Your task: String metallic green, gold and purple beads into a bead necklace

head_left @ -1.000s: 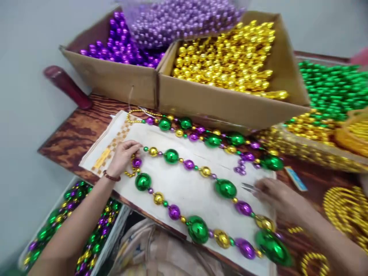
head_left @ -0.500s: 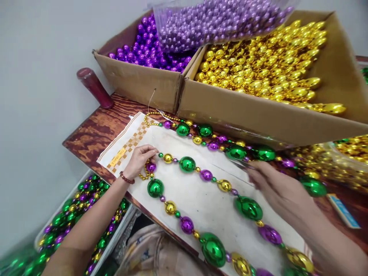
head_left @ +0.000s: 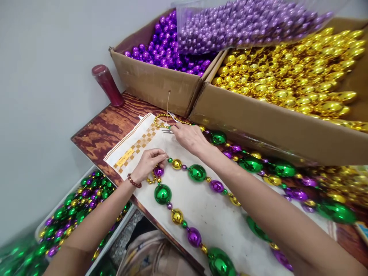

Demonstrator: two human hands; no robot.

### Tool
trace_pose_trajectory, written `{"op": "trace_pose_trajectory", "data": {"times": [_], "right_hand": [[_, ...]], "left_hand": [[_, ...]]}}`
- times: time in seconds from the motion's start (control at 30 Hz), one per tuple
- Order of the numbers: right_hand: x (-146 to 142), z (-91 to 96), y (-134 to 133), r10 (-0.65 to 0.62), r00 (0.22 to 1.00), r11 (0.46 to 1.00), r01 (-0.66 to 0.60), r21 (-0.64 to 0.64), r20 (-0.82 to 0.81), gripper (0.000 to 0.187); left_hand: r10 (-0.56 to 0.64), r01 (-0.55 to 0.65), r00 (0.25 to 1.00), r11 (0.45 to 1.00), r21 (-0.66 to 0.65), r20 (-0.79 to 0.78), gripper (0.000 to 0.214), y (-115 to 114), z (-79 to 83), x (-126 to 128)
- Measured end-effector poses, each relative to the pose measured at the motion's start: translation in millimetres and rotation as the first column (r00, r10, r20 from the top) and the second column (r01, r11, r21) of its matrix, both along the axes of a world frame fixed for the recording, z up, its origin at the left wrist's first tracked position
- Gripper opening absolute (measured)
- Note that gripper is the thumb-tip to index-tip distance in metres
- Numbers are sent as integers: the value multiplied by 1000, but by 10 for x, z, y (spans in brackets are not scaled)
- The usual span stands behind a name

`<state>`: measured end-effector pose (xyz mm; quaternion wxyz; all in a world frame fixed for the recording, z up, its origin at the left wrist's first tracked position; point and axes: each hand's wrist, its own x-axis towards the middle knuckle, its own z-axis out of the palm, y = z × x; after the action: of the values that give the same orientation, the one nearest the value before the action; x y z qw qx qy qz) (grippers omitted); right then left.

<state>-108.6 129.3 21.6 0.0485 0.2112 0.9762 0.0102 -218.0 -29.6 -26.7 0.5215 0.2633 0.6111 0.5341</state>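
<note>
My left hand (head_left: 152, 161) pinches the end of a bead necklace (head_left: 197, 173) beside a small green bead. Large green, purple and gold beads run from it in two lines over a white cloth (head_left: 201, 214). Close to the fingers are a purple bead and a short bit of small gold bead chain. My right hand (head_left: 186, 134) is closed around scissors (head_left: 167, 131), mostly hidden in the palm, with thin pointed blades showing. These blades are by a thin string (head_left: 168, 103) that comes from a hole in the box and by a gold bead chain (head_left: 158, 119).
Behind stand a cardboard box (head_left: 161, 82) of purple beads and a box (head_left: 258, 111) of gold beads, with a bag (head_left: 244, 27) of lilac beads on top. A dark red bottle (head_left: 107, 85) is at the table's left; a bin (head_left: 83, 207) of bead strands sits below.
My right hand has moved left and away from me with the scissors, from the cloth's right side to the string. My left hand keeps its pinch. The view has shifted slightly.
</note>
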Motion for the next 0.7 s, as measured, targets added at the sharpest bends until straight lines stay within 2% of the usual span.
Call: {"op": "trace_pose_trajectory", "data": {"times": [0.3,0.53,0.7], "right_hand": [[42,-41,22,1,1000,999,-2,39,28,29],[-21,-110,18,49,999,997,-50,53,24,29],[-71,-156,1,40,998,999,-40,-9,43,32]], "left_hand": [[-14,14,1000,1000,5,26,39,-3,11,-7],[-27,26,1000,1000,9,12,38,2,16,-3],[-26,26,1000,1000,11,6,37,6,29,0]]}}
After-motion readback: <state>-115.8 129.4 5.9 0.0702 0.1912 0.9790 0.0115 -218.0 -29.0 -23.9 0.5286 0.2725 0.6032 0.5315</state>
